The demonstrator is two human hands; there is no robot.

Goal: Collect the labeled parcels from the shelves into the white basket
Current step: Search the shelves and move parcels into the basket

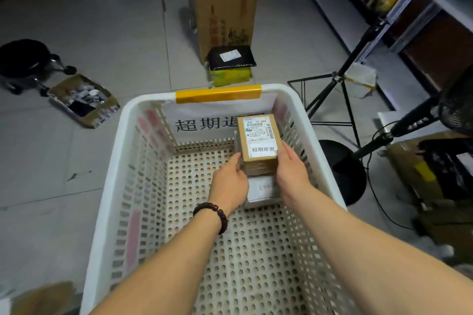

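Note:
A small brown cardboard parcel point(259, 138) with a white label sits inside the white basket point(107, 176), in its far right corner. My left hand point(230, 180) grips the parcel's near left edge, and my right hand point(291, 170) holds its near right edge. Under the brown parcel lies a white parcel point(261, 189), partly hidden by my hands. The basket's perforated floor is otherwise bare. Yellow tape wraps the basket's far rim.
A tall cardboard box point(222, 5) stands on the floor beyond the basket, with a black parcel point(231, 57) on a green box in front of it. Metal shelves point(409, 2) run along the right. A black tripod point(340, 79) and stool stand to the right. An open box lies at left.

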